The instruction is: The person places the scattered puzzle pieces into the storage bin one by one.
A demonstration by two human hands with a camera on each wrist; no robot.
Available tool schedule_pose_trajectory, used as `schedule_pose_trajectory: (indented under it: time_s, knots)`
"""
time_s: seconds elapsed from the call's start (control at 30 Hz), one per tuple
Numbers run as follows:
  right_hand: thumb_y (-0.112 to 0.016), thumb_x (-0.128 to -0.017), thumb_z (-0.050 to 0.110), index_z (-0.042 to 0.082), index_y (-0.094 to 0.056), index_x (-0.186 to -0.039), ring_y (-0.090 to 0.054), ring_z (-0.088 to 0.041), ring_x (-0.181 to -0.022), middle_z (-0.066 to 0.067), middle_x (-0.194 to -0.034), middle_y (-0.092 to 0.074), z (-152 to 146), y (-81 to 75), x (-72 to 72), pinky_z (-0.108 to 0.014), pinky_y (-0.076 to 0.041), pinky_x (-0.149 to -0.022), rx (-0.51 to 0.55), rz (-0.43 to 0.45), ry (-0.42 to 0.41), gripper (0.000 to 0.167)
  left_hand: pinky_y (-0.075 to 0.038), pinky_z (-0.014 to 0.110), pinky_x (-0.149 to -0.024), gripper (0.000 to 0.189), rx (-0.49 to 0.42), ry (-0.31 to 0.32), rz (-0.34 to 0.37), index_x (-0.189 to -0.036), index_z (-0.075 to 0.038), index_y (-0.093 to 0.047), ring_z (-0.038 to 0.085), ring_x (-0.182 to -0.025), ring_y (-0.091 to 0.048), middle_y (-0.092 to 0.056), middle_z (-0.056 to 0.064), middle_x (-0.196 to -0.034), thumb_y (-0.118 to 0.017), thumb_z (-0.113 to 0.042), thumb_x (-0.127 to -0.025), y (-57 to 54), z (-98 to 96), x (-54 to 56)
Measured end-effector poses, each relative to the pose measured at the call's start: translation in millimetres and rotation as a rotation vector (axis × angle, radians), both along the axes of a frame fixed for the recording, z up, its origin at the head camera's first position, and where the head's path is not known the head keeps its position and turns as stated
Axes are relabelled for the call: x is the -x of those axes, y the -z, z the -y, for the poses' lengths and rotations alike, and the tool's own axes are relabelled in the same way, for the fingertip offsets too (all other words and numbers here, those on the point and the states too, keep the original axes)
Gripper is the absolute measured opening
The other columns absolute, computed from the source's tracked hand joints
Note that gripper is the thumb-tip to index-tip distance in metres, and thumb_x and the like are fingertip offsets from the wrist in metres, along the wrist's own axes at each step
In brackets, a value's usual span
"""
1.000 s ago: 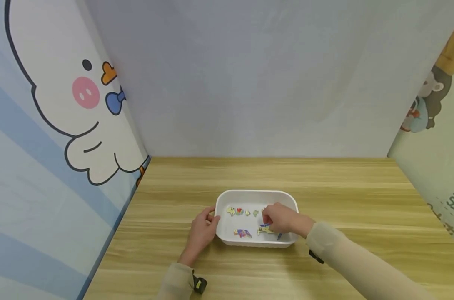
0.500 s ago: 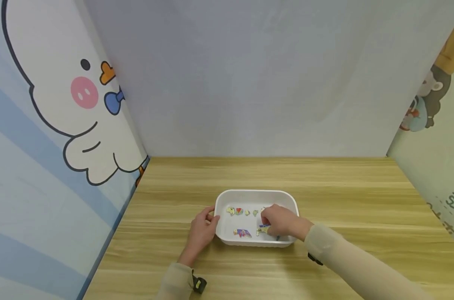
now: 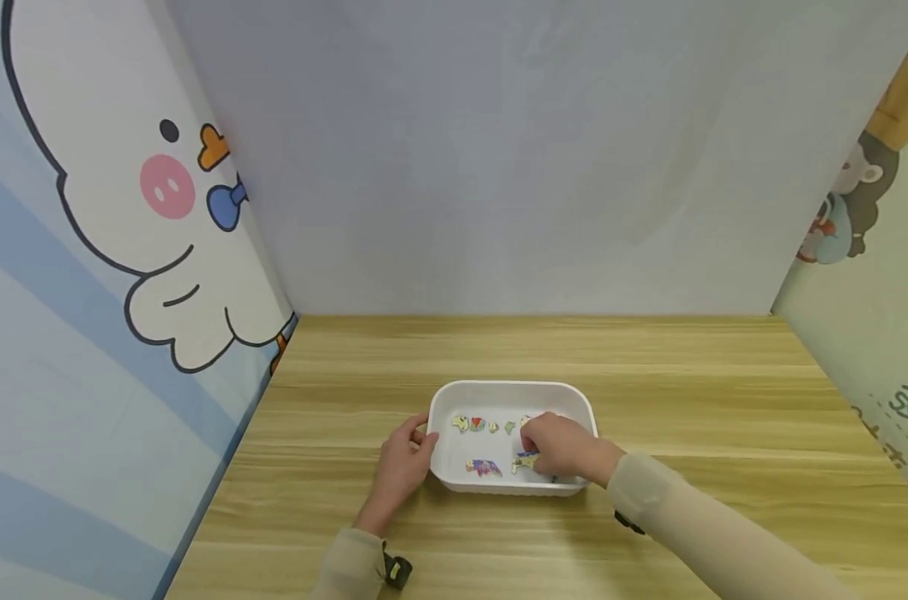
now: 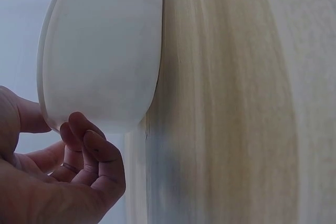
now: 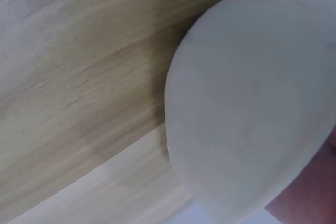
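A white plastic tub (image 3: pixel 441 477) with rounded corners stands on the table. My left hand (image 3: pixel 405 458) grips its left rim, thumb over the edge and fingers curled outside; the left wrist view shows the tub wall (image 4: pixel 100 61) by the fingertips. My right hand (image 3: pixel 562 444) reaches inside at the right, fingers bent down toward the floor; I cannot tell if a piece is between them. Beside its fingertips lies a flat yellow-and-blue piece (image 3: pixel 524 462), partly covered. In the right wrist view the tub's outside wall (image 5: pixel 252 93) hides most of this hand.
Several small flat cut-out pieces lie in the tub: a yellow one (image 3: pixel 461 423), a red-and-green one (image 3: pixel 477 424), tiny pale ones, and a purple patterned one (image 3: pixel 484 467) nearer the front. Wood-grain table (image 3: pixel 349 375) surrounds the tub; a pale curtain (image 3: pixel 499 167) hangs behind.
My right hand has shifted slightly left and down inside the tub, covering a blue bit seen earlier at its right. The left hand keeps its grip on the rim.
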State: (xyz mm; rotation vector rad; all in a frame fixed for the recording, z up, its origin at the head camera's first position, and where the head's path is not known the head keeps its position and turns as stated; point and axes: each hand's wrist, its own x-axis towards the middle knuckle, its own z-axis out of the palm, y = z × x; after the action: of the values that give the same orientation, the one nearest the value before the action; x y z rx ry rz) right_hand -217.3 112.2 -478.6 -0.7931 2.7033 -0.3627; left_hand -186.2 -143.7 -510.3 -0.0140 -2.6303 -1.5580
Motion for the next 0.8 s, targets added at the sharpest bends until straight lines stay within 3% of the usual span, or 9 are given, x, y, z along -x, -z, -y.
schedule_pose_trajectory:
  time_s: [0.43,0.8]
  knots:
    - [-0.072,-0.074,0.007,0.009,-0.062,-0.079,-0.047,-0.016,-0.068,0.003,-0.069,-0.05,-2.0,-9.1,2.3,-0.035,-0.041,-0.065,0.046,0.035,0.019,0.012,-0.047,0.027,-0.053,0.033,-0.005,0.005,-0.011,-0.12,0.003,-0.061,0.013,-0.06,-0.057,-0.057,0.004,-0.073,-0.063,-0.007,-0.089,-2.0,-1.6,0.7]
    - [-0.07,-0.079,0.008,0.009,-0.064,-0.082,-0.053,-0.017,-0.077,-0.001,-0.08,-0.058,-6.7,-12.2,6.2,-0.038,-0.046,-0.074,0.082,-0.026,-0.004,0.007,-0.044,0.027,-0.051,0.046,0.05,-0.091,-0.016,-0.123,0.002,-0.057,0.012,-0.057,-0.051,-0.056,0.001,-0.072,-0.073,-0.014,-0.083,-1.3,3.1,1.4]
